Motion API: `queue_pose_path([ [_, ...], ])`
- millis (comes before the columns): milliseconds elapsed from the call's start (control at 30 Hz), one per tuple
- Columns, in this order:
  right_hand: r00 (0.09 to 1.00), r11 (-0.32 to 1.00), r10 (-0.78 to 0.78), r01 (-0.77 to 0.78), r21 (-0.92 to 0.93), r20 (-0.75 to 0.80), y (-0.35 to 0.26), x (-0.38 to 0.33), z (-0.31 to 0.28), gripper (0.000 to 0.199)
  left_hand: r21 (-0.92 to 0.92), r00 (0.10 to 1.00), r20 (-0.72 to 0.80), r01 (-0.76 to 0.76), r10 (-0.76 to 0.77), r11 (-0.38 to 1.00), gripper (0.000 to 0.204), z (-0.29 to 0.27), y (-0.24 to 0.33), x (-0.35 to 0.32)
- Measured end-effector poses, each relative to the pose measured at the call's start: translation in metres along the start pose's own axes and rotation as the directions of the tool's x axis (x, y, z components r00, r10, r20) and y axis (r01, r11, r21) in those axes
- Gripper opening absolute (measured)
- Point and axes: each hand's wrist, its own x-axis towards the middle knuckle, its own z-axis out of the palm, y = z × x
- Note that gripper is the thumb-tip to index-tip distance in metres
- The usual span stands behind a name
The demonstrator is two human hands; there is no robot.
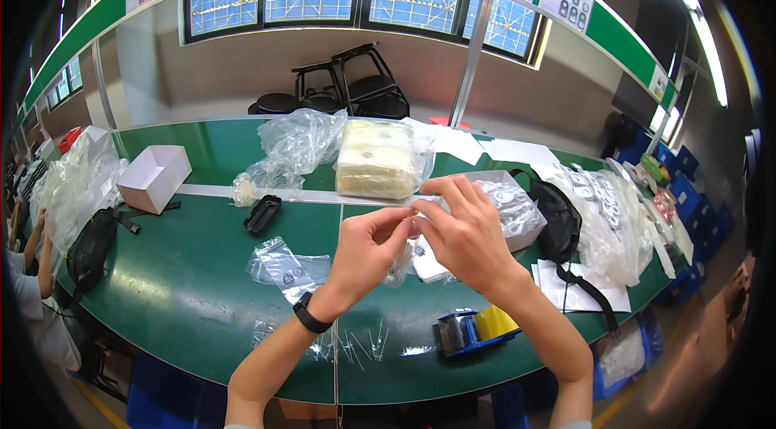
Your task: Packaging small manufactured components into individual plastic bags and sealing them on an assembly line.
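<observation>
Above the middle of the green table (194,267), my two hands meet with the fingertips pinched close together. My left hand (365,255), with a black band on its wrist, is closed at thumb and forefinger. Against it, the thumb and forefinger of my right hand (467,231) are closed too, its other fingers curled above. Something small and partly clear seems to be between the fingertips, too hidden to name. Just beneath the hands lie a white item (428,263) and clear plastic. Small clear zip bags (279,263) lie left of my left hand.
A wrapped yellowish stack (374,162) stands behind my hands. An open box of bagged parts (517,207) and a black waist bag (558,219) are at right. Nearer are a blue tape dispenser (477,330) and thin strips (364,344). Leftward sit a black case (263,214) and white box (155,178).
</observation>
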Motion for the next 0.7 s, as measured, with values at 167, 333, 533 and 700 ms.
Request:
queue_pose_path([
  [167, 0.995, 0.996, -0.083, 0.085, -0.039, 0.051, 0.006, 0.0, -0.001, 0.018, 0.166, 0.998, 0.036, -0.056, 0.051, 0.985, 0.026, 0.002, 0.008, -0.003],
  [333, 0.988, 0.984, -0.138, 0.145, -0.108, 0.071, 0.008, -0.003, 0.003, 0.015, 0.365, 0.994, 0.043, -0.105, 0.096, 0.925, 0.025, 0.005, 0.006, -0.008],
  [533, 0.999, 0.999, 0.035, -0.036, 0.03, 0.026, 0.0, -0.007, 0.018, 0.013, 0.517, 0.99, 0.081, -0.139, 0.114, 0.845, 0.019, -0.003, 0.008, -0.007],
  [700, 0.937, 0.898, 0.348, -0.327, 0.293, -0.021, 0.01, -0.013, 0.043, 0.007, 0.54, 0.994, 0.086, -0.109, 0.074, 0.835, 0.019, -0.01, 0.014, 0.0],
])
